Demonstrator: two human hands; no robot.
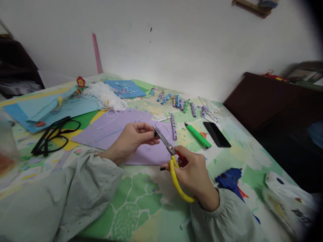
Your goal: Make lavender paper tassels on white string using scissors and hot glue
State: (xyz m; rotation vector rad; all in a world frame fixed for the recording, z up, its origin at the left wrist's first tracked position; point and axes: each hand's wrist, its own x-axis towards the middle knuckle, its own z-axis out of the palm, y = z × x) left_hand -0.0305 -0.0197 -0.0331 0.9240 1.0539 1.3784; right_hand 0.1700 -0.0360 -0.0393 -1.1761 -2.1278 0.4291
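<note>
My right hand (195,171) grips a pair of scissors (165,141) with yellow and red handles. The blades point up and left, and their tips reach the fingertips of my left hand (133,137). Thumb and fingers of that hand are pinched together; whatever lies between them is too small to make out. Under both hands is a sheet of purple paper (141,156). Just beyond the blades, a purple paper tube with dark spots (174,127) lies near a thin white string (164,127).
A green utility knife (198,135) and a black phone (217,134) lie to the right, with a blue glue gun (229,178) nearer me. Black glasses (54,134) and a heap of white yarn (104,95) are on the left. Several decorated paper rolls (178,102) lie behind.
</note>
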